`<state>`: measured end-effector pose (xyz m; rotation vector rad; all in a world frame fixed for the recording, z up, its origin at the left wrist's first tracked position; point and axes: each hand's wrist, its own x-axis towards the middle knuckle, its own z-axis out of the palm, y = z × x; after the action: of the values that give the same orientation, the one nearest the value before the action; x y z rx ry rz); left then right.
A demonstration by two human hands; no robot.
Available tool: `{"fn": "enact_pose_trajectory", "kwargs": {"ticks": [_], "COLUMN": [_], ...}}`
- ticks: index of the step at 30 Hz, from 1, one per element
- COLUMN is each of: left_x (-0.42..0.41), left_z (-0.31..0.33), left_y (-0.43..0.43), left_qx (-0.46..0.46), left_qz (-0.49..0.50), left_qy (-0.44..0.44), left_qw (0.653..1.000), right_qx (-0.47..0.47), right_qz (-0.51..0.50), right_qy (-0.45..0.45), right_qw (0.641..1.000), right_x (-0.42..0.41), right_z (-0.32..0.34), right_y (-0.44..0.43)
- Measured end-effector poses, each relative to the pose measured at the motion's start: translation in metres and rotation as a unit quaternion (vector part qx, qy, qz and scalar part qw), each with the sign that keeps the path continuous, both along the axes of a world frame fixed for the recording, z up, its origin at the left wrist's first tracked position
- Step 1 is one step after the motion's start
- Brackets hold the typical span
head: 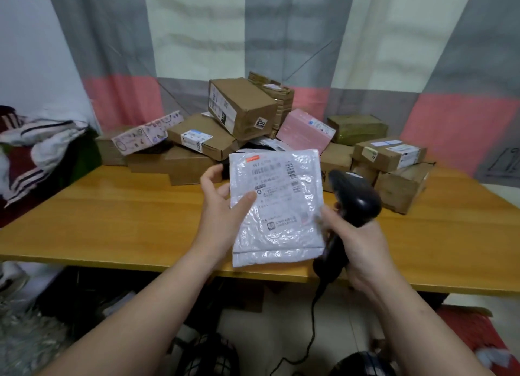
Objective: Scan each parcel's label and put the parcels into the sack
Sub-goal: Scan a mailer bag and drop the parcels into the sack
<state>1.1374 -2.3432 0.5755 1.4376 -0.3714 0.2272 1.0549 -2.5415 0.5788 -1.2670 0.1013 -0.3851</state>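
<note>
My left hand [222, 204] holds a flat white bubble mailer [281, 229] upright above the near edge of the wooden table [112, 221], label side toward me. Its printed label [270, 181] with barcodes sits on the upper half. My right hand [357, 243] grips a black handheld barcode scanner [354, 198] just right of the mailer, with the head above the hand; its cable [312, 333] hangs toward the floor. The right thumb touches the mailer's right edge. No sack is clearly visible.
A heap of cardboard parcels [242, 108] covers the table's far side, with a pink mailer [304, 130] and a patterned box [146, 135] among them. Clothes [36, 150] lie piled at the left. Dark objects and clutter lie under the table.
</note>
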Motion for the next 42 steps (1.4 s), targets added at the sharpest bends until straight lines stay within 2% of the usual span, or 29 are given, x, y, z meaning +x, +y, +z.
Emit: {"fn": "enact_pose_trajectory", "kwargs": {"ticks": [4, 8, 10, 12, 14, 16, 29, 42], "left_x": [-0.008, -0.001, 0.008, 0.015, 0.021, 0.024, 0.028, 0.035], "left_z": [0.011, 0.027, 0.032, 0.035, 0.034, 0.034, 0.027, 0.025], "left_y": [-0.001, 0.006, 0.012, 0.014, 0.012, 0.006, 0.001, -0.001], "left_qx": [-0.032, -0.048, -0.025, 0.002, -0.014, -0.05, -0.021, 0.009], "left_qz": [-0.047, 0.008, 0.032, 0.052, 0.056, 0.043, 0.017, 0.039], "left_qy": [0.075, 0.119, 0.091, 0.066, 0.071, 0.097, 0.064, 0.044], "left_qw": [0.996, 0.992, 0.995, 0.996, 0.996, 0.993, 0.998, 0.998], "right_qx": [-0.133, -0.217, -0.214, -0.211, -0.212, -0.215, -0.27, -0.311], "right_qz": [-0.07, -0.143, -0.14, -0.064, 0.012, 0.045, 0.021, 0.022], "right_qy": [0.027, 0.02, 0.001, -0.033, -0.049, -0.052, -0.031, -0.059], "right_qw": [0.988, 0.966, 0.967, 0.975, 0.976, 0.974, 0.962, 0.948], "right_x": [0.005, 0.002, -0.006, -0.016, -0.021, -0.021, -0.018, -0.018], "right_z": [-0.003, -0.003, 0.003, 0.013, 0.018, 0.015, -0.001, 0.0], "right_y": [0.009, 0.008, 0.009, 0.015, 0.022, 0.025, 0.025, 0.018]}}
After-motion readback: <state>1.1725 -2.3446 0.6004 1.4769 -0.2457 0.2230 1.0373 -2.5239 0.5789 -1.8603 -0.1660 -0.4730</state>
